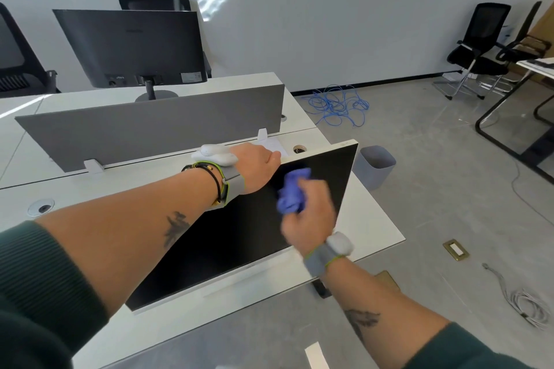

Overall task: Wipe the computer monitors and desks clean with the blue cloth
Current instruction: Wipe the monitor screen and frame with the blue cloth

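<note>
A monitor (239, 243) with a black screen and white frame stands on the white desk (374, 219) in front of me. My left hand (256, 166) grips the monitor's top edge, fingers curled over it. My right hand (308, 219) holds a bunched blue cloth (292, 192) and presses it against the upper right of the screen; the hand is motion-blurred. A second monitor (135, 45), seen from its dark back, stands on the far desk (245, 84) behind a grey divider panel (150, 129).
A grey waste bin (374, 166) stands on the floor right of the desk. Blue cable (338, 105) lies tangled by the wall, white cable (524, 302) at the right. Black chairs (479, 48) stand at the back right, another table (536, 64) at the right edge.
</note>
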A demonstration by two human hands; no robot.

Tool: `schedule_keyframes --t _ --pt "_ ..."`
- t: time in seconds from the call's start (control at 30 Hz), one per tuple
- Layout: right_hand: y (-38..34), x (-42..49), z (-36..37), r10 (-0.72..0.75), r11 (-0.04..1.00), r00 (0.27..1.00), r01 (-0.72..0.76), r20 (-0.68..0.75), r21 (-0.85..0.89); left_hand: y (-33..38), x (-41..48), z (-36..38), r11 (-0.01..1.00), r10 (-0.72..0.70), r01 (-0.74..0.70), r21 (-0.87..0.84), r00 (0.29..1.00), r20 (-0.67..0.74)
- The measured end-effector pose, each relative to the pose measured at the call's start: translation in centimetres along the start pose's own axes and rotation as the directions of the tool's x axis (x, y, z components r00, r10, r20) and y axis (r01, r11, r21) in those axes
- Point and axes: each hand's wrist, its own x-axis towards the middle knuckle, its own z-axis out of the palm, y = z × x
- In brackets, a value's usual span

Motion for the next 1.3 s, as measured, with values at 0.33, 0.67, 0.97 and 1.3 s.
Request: schedule_keyframes --t 0.33,0.67,0.97,1.3 --pt "4.0 0.3 -0.3 0.615 0.788 0.785 -0.615 -0.077 0.023 -0.1 -0.2 0.0 0.999 -0.031 0.031 -0.031 0.999 0.011" --pt "4.1 -2.9 2.1 0.328 0.941 0.934 -0.336 0.144 0.034 -0.5 0.3 0.2 1.0 0.01 -0.01 -0.008 1.0 -0.028" --pt "-0.2 -3.0 2.6 0.186 0.983 0.969 -0.183 0.164 -0.031 -0.5 0.6 0.1 0.997 0.048 -0.047 0.062 0.999 -0.003" --pt "4.8 0.7 -1.6 0.728 0.68 0.685 -0.713 -0.041 0.172 -0.4 0.3 0.0 0.992 0.048 -0.052 0.113 0.998 0.036"
